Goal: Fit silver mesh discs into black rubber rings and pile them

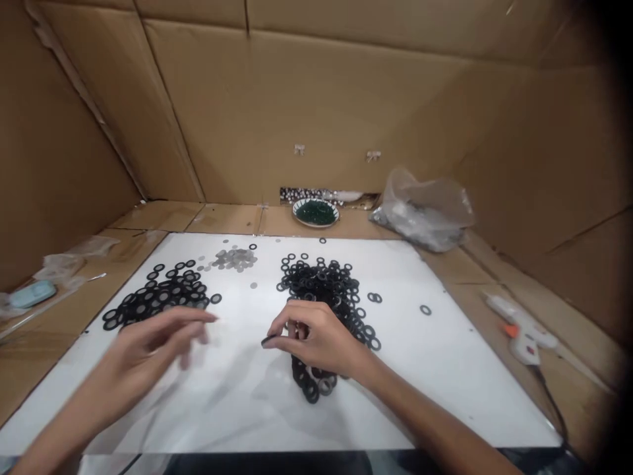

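My right hand (316, 336) pinches a black ring (268, 341) between thumb and fingertips, edge-on above the white board. Beneath and behind that hand spreads a heap of black rings (321, 280) with open centres. My left hand (153, 346) hovers left of the middle, fingers apart and a little blurred; nothing shows in them. Close behind it lies a pile of black rings with grey centres (163, 297). Small round grey discs (236, 258) are scattered farther back between the two piles.
A plate of dark green bits (316, 212) stands behind the white board (420, 396). To its right sits a clear plastic bag (428, 211). A glue gun (524, 336) with a cord lies at the right; a light-blue case (32, 294) at the left. Cardboard walls (247, 119) enclose the area.
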Demonstrator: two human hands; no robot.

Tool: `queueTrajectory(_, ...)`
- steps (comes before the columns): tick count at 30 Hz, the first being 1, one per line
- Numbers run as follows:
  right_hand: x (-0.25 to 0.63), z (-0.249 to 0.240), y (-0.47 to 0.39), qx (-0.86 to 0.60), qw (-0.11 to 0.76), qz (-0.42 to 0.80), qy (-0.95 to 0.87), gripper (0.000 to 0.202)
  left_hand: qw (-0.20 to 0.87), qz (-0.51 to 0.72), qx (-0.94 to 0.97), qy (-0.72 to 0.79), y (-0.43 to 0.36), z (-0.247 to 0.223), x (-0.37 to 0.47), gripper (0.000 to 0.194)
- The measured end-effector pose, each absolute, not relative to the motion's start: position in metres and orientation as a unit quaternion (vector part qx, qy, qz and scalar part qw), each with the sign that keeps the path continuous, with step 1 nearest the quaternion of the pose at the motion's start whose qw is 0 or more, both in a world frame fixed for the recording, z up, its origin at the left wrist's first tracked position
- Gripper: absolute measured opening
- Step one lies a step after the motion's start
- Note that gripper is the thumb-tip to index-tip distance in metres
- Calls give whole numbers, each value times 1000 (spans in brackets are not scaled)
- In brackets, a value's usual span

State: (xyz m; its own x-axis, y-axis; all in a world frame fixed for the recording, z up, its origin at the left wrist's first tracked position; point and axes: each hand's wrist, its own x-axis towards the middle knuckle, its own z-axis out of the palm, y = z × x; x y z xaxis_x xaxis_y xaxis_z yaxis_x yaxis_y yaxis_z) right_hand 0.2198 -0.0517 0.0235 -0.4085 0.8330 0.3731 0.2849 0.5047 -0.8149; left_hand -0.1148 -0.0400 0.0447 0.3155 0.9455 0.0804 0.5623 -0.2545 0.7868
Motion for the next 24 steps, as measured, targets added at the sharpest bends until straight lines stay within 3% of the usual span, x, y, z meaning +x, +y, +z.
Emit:
queueTrajectory(4,226,44,-35,-460,417,356,-699,16,450,247,784,350,13,39,-37,45)
queueTrajectory(9,242,50,-14,-491,408,393,-661,34,457,283,785,307,49,17,4,50)
queueTrajectory(14,252,41,24,-490,353,417,-679,52,385,330,806,304,52,-11,-4,41)
queueTrajectory(20,207,23,105,-529,308,327,-720,29,259,327,870,263,39,-20,-14,25)
queueTrajectory(24,171,15,146,-557,241,249,-754,28,213,317,896,228,35,-25,-11,22)
